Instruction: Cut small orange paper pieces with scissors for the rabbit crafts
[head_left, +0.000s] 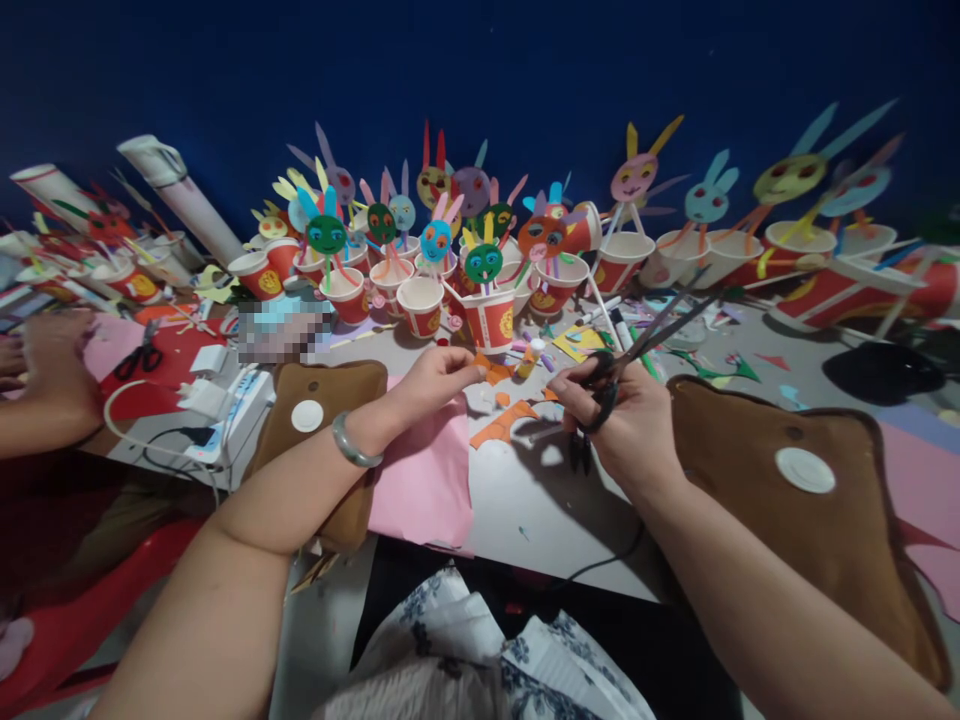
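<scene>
My left hand (pixel 431 385), a bangle on its wrist, pinches a small orange paper piece (pixel 493 369) above the middle of the table. Black-handled scissors (pixel 652 330) are in my right hand (pixel 634 425), fingers at the handle loops and blades pointing up and away to the right. Between my hands lie orange paper scraps (pixel 504 425) with curved cut edges. Just beyond them is a small bottle (pixel 529 358) with a white cap. Pink paper (pixel 424 485) lies under my left wrist.
Red-and-white paper cups (pixel 491 320) with paper rabbit faces (pixel 484 263) stand along the back. Brown cushion-like pads (pixel 772 500) flank my forearms. On the left are a power strip (pixel 238 415), another pair of scissors (pixel 139 350) and another person's arm (pixel 56 380).
</scene>
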